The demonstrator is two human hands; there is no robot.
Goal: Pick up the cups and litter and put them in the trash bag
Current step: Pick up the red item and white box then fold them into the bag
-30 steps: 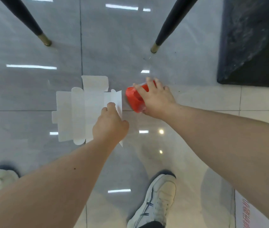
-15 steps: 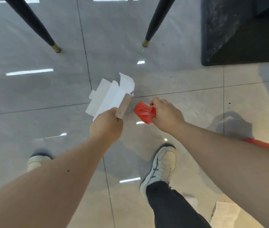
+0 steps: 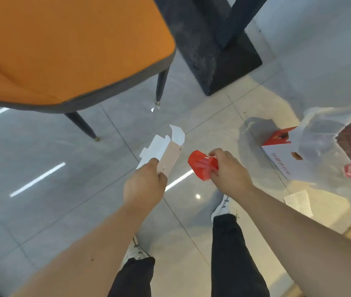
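Hands hold litter above the floor (image 3: 48, 151): the left hand (image 3: 144, 187) grips a flattened white carton (image 3: 162, 150), the right hand (image 3: 229, 170) pinches a crushed red cup (image 3: 201, 166). Right of them, near, lies the trash bag (image 3: 329, 159).

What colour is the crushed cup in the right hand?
Red. The head view shows the cup clearly, pinched in the right hand.

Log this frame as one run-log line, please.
left hand: holds flattened white carton | right hand: holds crushed red cup | trash bag: on floor, right | stage: carrying, nothing dropped in yet
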